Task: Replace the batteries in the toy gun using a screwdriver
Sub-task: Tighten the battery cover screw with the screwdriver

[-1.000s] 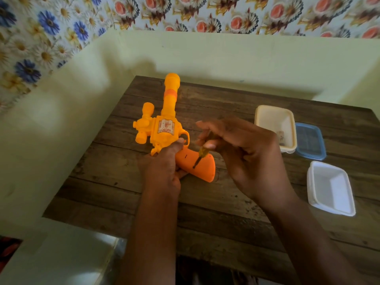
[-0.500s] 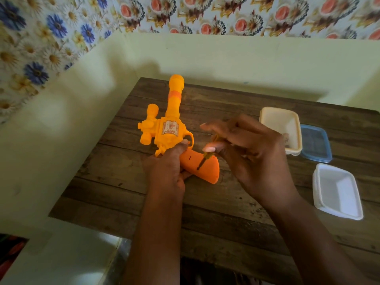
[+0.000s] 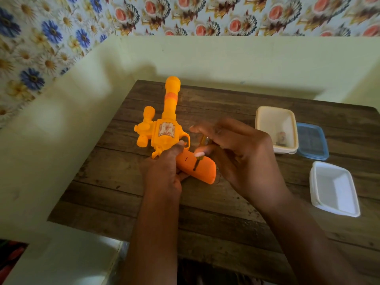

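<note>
little moved: right grip (image 3: 236, 153) still pinches screwdriver (image 3: 197, 161), tip just below in gun (image 3: 164, 132) butt. left grip (image 3: 162, 173) clasps that light, probably slick butt.

This looks like a room in a home to me. 2 flowered papers cover the upper walls, daisy paper (image 3: 41, 38) in blue and yellow on my left and red-bloom paper (image 3: 236, 17) ahead, above a pale yellow-green wall (image 3: 226, 58). In front of me is a worn plank tabletop (image 3: 205, 212) set into the corner, with a plastic toy gun (image 3: 164, 132), a cream food box (image 3: 265, 120), a white food box (image 3: 333, 188) and a blue lid (image 3: 312, 140).
</note>
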`<state>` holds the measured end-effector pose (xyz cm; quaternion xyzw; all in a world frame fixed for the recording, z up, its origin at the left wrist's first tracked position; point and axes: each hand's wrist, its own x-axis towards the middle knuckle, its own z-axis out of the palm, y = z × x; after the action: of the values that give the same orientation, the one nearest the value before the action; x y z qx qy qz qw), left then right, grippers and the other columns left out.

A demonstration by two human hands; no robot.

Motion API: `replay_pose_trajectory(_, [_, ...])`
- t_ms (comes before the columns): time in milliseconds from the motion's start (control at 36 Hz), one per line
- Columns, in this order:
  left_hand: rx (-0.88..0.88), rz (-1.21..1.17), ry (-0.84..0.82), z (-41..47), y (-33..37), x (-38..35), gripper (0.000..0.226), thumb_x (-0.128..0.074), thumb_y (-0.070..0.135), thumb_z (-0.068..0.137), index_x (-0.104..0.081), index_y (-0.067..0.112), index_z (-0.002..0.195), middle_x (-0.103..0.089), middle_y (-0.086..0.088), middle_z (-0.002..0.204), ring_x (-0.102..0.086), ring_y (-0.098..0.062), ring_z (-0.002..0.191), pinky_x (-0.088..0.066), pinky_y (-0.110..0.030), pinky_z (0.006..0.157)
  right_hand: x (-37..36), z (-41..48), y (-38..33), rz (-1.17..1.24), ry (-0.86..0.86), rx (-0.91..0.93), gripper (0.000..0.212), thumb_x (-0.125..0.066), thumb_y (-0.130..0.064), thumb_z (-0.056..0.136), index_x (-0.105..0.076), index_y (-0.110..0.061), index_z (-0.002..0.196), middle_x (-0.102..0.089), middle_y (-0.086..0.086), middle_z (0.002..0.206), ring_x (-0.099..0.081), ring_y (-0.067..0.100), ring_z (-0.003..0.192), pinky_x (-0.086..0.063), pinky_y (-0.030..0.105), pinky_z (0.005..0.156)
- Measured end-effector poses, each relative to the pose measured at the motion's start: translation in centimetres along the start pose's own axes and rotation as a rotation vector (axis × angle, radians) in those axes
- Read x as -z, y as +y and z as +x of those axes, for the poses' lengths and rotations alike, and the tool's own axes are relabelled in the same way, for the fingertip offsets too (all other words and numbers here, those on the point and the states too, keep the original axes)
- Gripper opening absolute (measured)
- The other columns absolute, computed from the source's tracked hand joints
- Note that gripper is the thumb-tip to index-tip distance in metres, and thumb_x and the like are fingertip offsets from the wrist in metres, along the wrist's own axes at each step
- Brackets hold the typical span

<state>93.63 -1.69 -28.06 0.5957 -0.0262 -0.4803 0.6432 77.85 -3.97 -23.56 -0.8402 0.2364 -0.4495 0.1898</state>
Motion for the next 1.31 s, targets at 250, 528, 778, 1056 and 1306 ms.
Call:
replay_pose_trajectory(250, [-0.003,0.028,-0.009,0.0,0.1,-0.1,0.055,-0.081,0.017,0.087,-0.060,0.017,0.138,-0.070,-0.010,0.126,-0.070,-0.027,0.105,-0.061,-0.039,0.056,0.4,0.1,0.2,0.182,-0.086,-0.066,0.049,-0.061,0.021,0.088,-0.069,-0.005,0.129,-0.072,0.003,0.123,-0.070,0.014,0.111,-0.059,0.032,0.089])
replay_pose_trajectory(528, [-0.011,0.011,-0.020,-0.2,-0.1,-0.3,0.048,-0.075,0.016,0.092,-0.061,0.014,0.138,-0.071,-0.012,0.125,-0.071,-0.018,0.087,-0.059,-0.036,0.059,0.1,0.2,-0.1,0.076,-0.056,-0.018,0.026,-0.074,0.005,0.090,-0.077,-0.007,0.112,-0.072,0.002,0.102,-0.069,0.012,0.089,-0.049,0.020,0.078])
replay_pose_trajectory(778, [-0.016,0.025,0.014,0.2,-0.3,0.0,0.054,-0.079,0.020,0.088,-0.060,0.016,0.138,-0.069,-0.011,0.129,-0.070,-0.023,0.103,-0.060,-0.040,0.064,0.0,0.1,0.3,0.026,-0.006,-0.033,0.025,-0.077,-0.006,0.092,-0.075,-0.007,0.117,-0.066,0.005,0.095,-0.064,0.015,0.080,-0.049,0.023,0.070])
replay_pose_trajectory(1056, [-0.009,0.053,0.034,0.6,-0.3,0.1,0.052,-0.081,0.021,0.087,-0.062,0.013,0.135,-0.072,-0.012,0.122,-0.072,-0.023,0.095,-0.061,-0.036,0.053,0.0,0.2,-0.1,0.123,-0.108,-0.016,0.040,-0.066,0.018,0.088,-0.073,-0.005,0.120,-0.074,0.002,0.112,-0.070,0.009,0.104,-0.055,0.023,0.089])
replay_pose_trajectory(1306, [-0.034,0.036,0.022,-0.1,-0.3,-0.1,0.060,-0.082,0.032,0.084,-0.062,0.007,0.135,-0.073,-0.019,0.120,-0.072,-0.019,0.078,-0.062,-0.039,0.062,-1.0,0.0,-1.1,-0.028,-0.026,0.030,0.038,-0.068,0.009,0.090,-0.073,-0.005,0.125,-0.076,0.007,0.110,-0.073,0.011,0.095,-0.055,0.016,0.084])
